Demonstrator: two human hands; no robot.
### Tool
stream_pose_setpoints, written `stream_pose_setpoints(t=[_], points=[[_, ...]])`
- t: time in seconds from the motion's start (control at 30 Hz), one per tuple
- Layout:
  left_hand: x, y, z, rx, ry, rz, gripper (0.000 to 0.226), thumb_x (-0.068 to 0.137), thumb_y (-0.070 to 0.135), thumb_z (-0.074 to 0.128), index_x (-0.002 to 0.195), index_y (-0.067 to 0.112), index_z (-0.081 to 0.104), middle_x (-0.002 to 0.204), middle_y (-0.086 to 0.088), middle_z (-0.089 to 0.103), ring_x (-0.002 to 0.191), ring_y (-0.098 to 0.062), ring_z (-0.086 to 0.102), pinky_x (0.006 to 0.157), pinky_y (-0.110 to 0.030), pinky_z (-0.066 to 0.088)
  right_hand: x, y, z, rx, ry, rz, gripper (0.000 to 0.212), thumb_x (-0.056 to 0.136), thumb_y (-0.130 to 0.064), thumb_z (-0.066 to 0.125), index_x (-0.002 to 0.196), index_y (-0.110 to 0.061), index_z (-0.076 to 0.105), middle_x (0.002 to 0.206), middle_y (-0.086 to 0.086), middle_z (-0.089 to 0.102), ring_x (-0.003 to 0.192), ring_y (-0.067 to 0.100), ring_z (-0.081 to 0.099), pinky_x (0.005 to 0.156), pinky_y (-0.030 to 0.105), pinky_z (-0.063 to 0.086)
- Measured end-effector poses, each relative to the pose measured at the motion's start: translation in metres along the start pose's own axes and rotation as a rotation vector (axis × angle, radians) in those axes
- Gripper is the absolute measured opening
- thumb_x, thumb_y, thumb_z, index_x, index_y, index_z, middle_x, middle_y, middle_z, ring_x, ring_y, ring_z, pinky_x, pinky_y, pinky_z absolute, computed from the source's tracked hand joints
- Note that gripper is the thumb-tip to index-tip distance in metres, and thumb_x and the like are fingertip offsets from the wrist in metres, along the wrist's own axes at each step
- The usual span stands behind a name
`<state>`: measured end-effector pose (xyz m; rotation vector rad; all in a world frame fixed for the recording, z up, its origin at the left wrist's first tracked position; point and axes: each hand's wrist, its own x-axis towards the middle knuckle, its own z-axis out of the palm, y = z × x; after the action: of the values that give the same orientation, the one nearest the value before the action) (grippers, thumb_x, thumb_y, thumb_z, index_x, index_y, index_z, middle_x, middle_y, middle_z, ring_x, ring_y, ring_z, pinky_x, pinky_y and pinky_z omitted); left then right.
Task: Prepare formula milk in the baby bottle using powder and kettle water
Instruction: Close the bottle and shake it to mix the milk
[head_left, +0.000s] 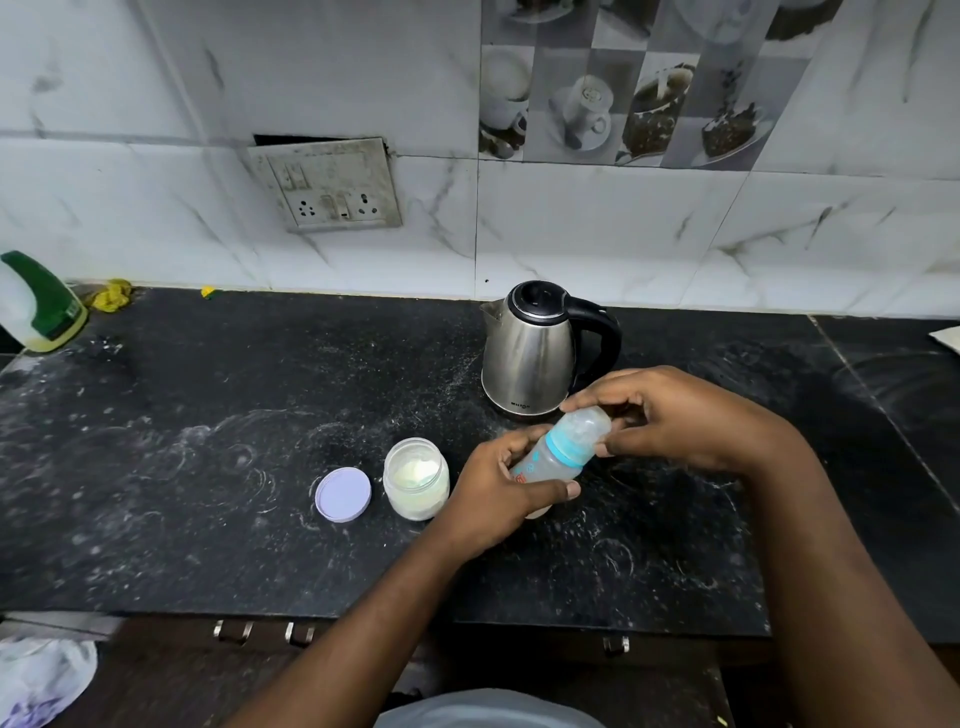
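Far to the left of both grips, a white plastic jug with a green cap (36, 306) stands at the edge of the speckled black stone worktop (208, 415), whose matt surface looks dusted with pale smears. Nearer, left of my left grip, a flat round lilac plastic lid (343, 493) lies just beside a small clear plastic jar (415, 486), open and holding fine, cream-coloured powder. My left grip (498, 499), a bare hand, is curled round the body of the translucent baby bottle (558, 452). The bottle is tilted, with its top pointing toward my right grip (675, 415). That grip pinches the clear domed cap above the bottle's teal screw collar. Just beyond both grips stands the rounded brushed-steel kettle with black lid and handle (535, 348), its lid down. I judge the step in hand to be opening the bottle, since cap and collar are on and the bottle looks empty. The next move calls for a firm hold on the smooth plastic while the top is pulled or twisted off, then somewhere clean to lay it.
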<state>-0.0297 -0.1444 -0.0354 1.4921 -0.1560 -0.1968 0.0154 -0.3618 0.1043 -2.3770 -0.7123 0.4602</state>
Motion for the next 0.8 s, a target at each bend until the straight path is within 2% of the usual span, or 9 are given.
stream_pose_setpoints(t=[0.13, 0.37, 0.53, 0.67, 0.73, 0.8], points=[[-0.001, -0.001, 0.0, -0.019, -0.017, -0.007, 0.055, 0.078, 0.021, 0.097, 0.128, 0.035, 0.077, 0.124, 0.002, 0.081, 0.117, -0.017, 0.076, 0.103, -0.034, 0.06, 0.004, -0.001, -0.001, -0.055, -0.028, 0.019, 0.055, 0.085, -0.01, 0.084, 0.132, -0.035, 0.071, 0.122, -0.025, 0.068, 0.107, -0.014, 0.061, 0.094, 0.016, 0.052], [0.001, 0.003, 0.003, -0.03, -0.032, -0.015, 0.055, 0.075, 0.02, 0.098, 0.125, 0.033, 0.079, 0.122, 0.001, 0.082, 0.114, -0.019, 0.077, 0.103, -0.038, 0.061, 0.005, -0.004, -0.006, -0.143, -0.044, 0.012, 0.055, 0.083, -0.015, 0.086, 0.132, -0.036, 0.071, 0.125, -0.028, 0.069, 0.11, -0.016, 0.06, 0.094, 0.012, 0.049], [0.0, 0.008, 0.007, -0.055, -0.036, -0.016, 0.052, 0.075, 0.013, 0.096, 0.122, 0.029, 0.081, 0.118, -0.002, 0.083, 0.107, -0.015, 0.077, 0.095, -0.03, 0.061, 0.007, -0.007, -0.009, -0.171, -0.053, 0.007, 0.056, 0.082, -0.017, 0.088, 0.131, -0.037, 0.071, 0.125, -0.029, 0.071, 0.108, -0.02, 0.061, 0.091, 0.005, 0.046], [-0.003, 0.007, 0.006, -0.063, -0.045, -0.02, 0.051, 0.076, 0.01, 0.096, 0.121, 0.028, 0.081, 0.117, -0.002, 0.083, 0.107, -0.015, 0.078, 0.097, -0.031, 0.061, 0.006, -0.009, -0.006, -0.181, -0.057, 0.009, 0.055, 0.084, -0.019, 0.086, 0.134, -0.038, 0.07, 0.127, -0.031, 0.069, 0.112, -0.021, 0.058, 0.094, 0.005, 0.046], [-0.004, 0.006, 0.003, -0.059, -0.029, -0.025, 0.052, 0.075, 0.009, 0.096, 0.122, 0.026, 0.081, 0.119, -0.003, 0.083, 0.109, -0.017, 0.078, 0.1, -0.036, 0.061, 0.003, -0.006, 0.0, -0.128, -0.045, 0.022, 0.056, 0.087, -0.016, 0.084, 0.135, -0.039, 0.068, 0.126, -0.032, 0.068, 0.112, -0.019, 0.06, 0.095, 0.009, 0.048], [-0.002, 0.006, 0.001, -0.075, -0.001, -0.027, 0.055, 0.073, 0.011, 0.097, 0.124, 0.021, 0.079, 0.12, -0.004, 0.083, 0.111, -0.02, 0.077, 0.104, -0.042, 0.06, 0.0, -0.004, 0.009, 0.039, 0.009, 0.035, 0.058, 0.09, -0.01, 0.081, 0.137, -0.041, 0.066, 0.126, -0.029, 0.069, 0.109, -0.012, 0.065, 0.091, 0.012, 0.051]])
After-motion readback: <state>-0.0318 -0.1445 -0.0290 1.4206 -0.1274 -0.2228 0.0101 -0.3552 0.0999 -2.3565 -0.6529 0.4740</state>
